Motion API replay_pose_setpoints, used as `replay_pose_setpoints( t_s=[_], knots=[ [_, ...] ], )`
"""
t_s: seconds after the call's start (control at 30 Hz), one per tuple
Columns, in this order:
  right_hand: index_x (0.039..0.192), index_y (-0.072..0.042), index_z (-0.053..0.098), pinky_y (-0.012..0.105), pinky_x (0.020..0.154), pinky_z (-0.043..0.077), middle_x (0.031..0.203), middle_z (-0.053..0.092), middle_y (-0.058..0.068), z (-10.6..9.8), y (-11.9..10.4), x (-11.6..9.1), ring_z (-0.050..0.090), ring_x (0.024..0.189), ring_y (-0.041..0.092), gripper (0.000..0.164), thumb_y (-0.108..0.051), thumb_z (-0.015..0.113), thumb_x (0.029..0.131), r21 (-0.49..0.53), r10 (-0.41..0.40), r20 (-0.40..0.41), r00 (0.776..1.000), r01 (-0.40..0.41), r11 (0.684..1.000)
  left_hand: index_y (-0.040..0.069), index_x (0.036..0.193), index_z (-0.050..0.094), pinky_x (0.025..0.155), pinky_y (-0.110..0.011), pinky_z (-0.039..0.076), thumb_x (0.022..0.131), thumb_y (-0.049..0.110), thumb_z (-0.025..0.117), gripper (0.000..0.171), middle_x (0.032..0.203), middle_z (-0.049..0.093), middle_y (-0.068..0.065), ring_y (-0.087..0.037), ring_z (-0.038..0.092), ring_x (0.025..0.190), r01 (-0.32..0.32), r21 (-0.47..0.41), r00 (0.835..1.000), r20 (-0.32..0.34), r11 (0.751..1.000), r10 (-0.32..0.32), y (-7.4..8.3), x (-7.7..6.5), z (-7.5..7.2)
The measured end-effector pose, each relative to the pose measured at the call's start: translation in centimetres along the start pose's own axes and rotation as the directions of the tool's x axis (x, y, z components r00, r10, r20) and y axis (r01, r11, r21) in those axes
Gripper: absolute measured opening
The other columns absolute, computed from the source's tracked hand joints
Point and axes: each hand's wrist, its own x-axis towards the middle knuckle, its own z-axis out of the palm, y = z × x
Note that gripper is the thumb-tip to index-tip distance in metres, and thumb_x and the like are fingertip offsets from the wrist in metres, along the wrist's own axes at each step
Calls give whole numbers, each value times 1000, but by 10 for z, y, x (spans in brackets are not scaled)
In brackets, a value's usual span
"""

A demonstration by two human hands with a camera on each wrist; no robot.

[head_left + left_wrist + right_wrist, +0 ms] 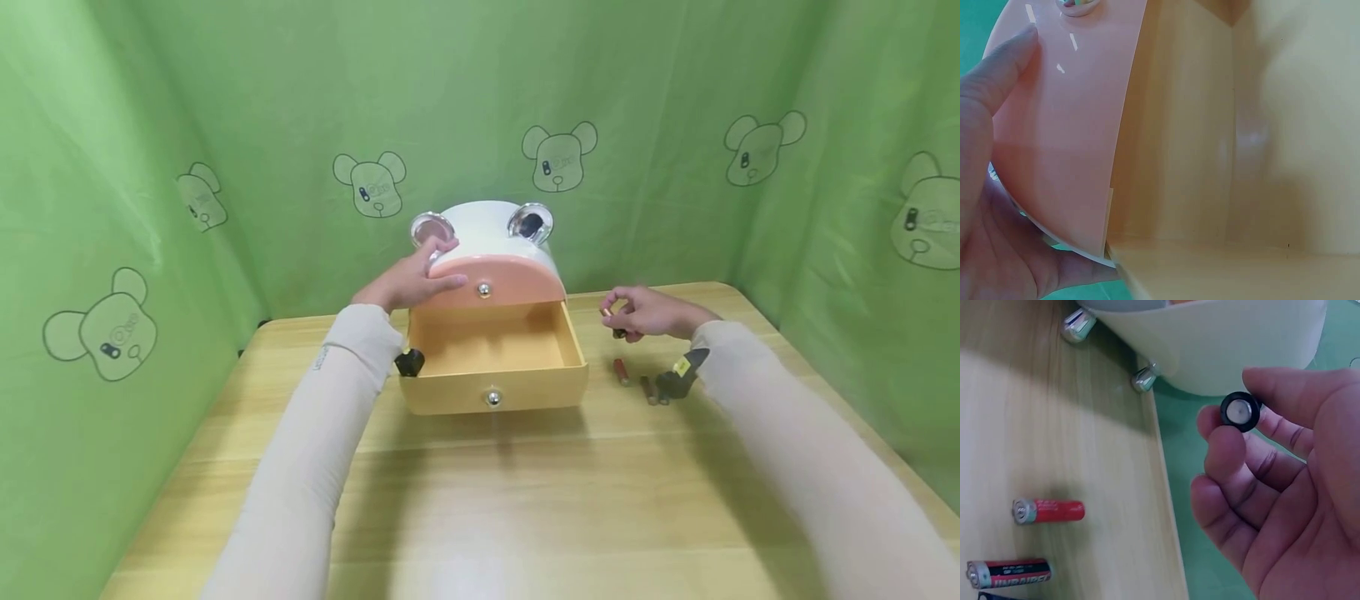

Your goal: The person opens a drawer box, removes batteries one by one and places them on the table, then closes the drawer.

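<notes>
A small drawer box [482,223] with a white rounded top and silver ears stands at the back of the table. Its lower yellow drawer [536,390] is pulled out, with bare floor showing inside. My left hand [411,282] grips the box's left side, thumb on the pink upper drawer front [1072,125] and fingers round the curved edge. To the right of the box, my right hand [651,313] pinches a battery [1239,412] between thumb and fingers, its flat end facing the wrist camera. Below it lie a red battery [622,372] and a black-and-red battery [1013,573].
The wooden table [480,508] stretches in front of the drawer. Green curtains [465,92] with bear-head prints enclose the back and both sides. A black wrist camera [678,379] on the right sleeve overlaps the table near the loose batteries in the head view.
</notes>
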Motion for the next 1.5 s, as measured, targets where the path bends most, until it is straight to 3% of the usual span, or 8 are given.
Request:
replay_pose_setpoints(
  t_s=[0.63,0.93,1.23,1.5],
  knots=[
    [120,5,40,25,55,44,67,48,3,0,39,0,43,56,13,33,-15,56,99,76,59,14,998,-60,995,34,147,28,110,-59,24,87,59,62,74,159,23,6,-32,29,140,23,-3,1000,-1,1000,-23,3,0,-2],
    [120,5,39,26,54,38,61,42,-1,2,52,2,37,52,13,30,-11,54,99,90,55,40,998,-58,994,33,146,29,111,-58,24,87,58,62,72,158,23,9,-31,29,140,11,-2,1000,-11,1000,-11,3,1,-2],
    [120,8,40,23,53,39,62,44,-1,7,60,-2,41,55,11,32,-10,55,98,63,52,5,999,-53,997,32,145,29,111,-58,23,86,59,62,73,158,22,11,-32,28,141,14,-6,1000,-3,1000,-14,2,0,-1],
    [122,6,41,25,54,40,61,46,-1,6,71,-1,43,56,13,35,-14,56,98,37,118,-29,993,-117,992,33,148,26,111,-59,24,87,60,62,75,159,23,7,-32,29,140,15,6,1000,-5,1000,-15,0,0,0]
  ],
)
